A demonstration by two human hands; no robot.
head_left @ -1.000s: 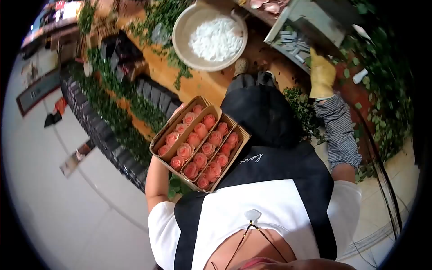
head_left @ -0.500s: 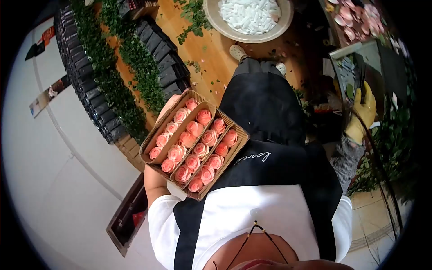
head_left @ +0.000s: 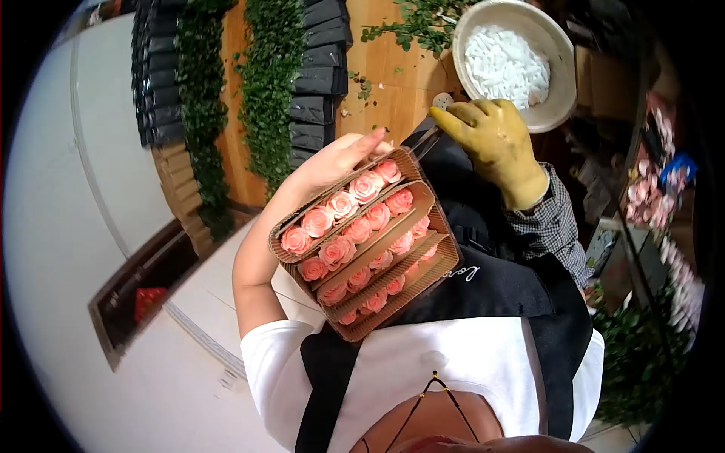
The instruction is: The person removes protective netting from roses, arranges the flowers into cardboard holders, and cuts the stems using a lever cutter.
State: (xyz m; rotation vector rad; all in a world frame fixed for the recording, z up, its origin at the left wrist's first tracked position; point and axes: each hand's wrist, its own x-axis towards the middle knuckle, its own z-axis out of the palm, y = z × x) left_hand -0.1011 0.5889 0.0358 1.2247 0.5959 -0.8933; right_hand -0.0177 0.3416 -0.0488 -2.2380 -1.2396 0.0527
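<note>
- wooden floor [head_left: 404,83] lies beyond my hands, with leafy greens [head_left: 276,98] past the left.
- my bare left hand [head_left: 340,160] looks clamped on the cardboard box [head_left: 427,200], fingers partly hidden; the box tilts between it and my apron [head_left: 498,291].
- my gloved right hand [head_left: 491,143] is closed on a dark slender tool [head_left: 424,143], just beside the box's corner.
- if that tool swung left, it could bruise the pink roses [head_left: 342,204]; a slackened left grip could tip them out.

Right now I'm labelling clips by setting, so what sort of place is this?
Probably a flower-packing workroom: pink roses sit in rows between corrugated cardboard dividers, and strips of leafy greenery run beside lines of dark wrapped bundles.
</note>
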